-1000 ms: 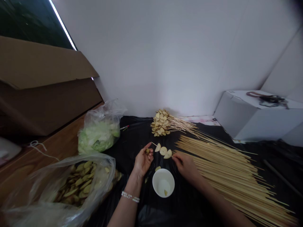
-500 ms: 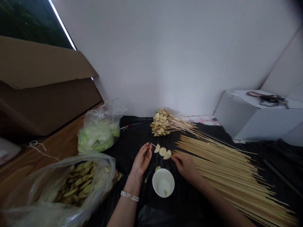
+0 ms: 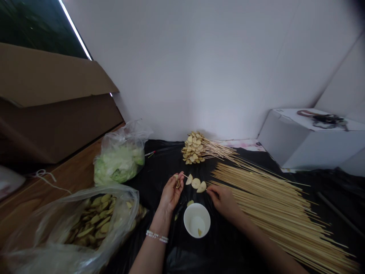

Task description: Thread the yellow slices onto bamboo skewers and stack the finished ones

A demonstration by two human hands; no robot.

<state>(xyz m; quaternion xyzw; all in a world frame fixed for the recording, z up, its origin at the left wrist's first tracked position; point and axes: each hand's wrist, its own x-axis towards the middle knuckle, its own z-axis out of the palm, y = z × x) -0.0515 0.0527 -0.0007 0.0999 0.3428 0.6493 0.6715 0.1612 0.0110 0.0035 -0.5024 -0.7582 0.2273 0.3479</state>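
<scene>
Pinched in the fingers of my right hand (image 3: 224,199) is a thin wooden skewer, which slants up to the left. Three pale slices, apparently potato (image 3: 195,183), are threaded on it. My left hand (image 3: 172,192), with a beaded bracelet at the wrist, is closed around several more slices (image 3: 178,182) at the skewer's left end. Whether the tip has pierced one of these is too small to tell. Below the skewer stands a white bowl (image 3: 186,224) with a small piece inside, and a loose slice (image 3: 190,203) lies by its rim.
Finished-looking skewers of slices (image 3: 194,148) are piled by the wall. Many bare bamboo skewers (image 3: 273,205) spread across the right. On the left sit an open plastic bag of slices (image 3: 97,219) and a bag of green leaves (image 3: 119,163). A white box (image 3: 296,144) stands at back right.
My left fingers have shifted, and a slice now shows at their tips by the skewer's left end. The right hand and the three threaded slices have hardly moved.
</scene>
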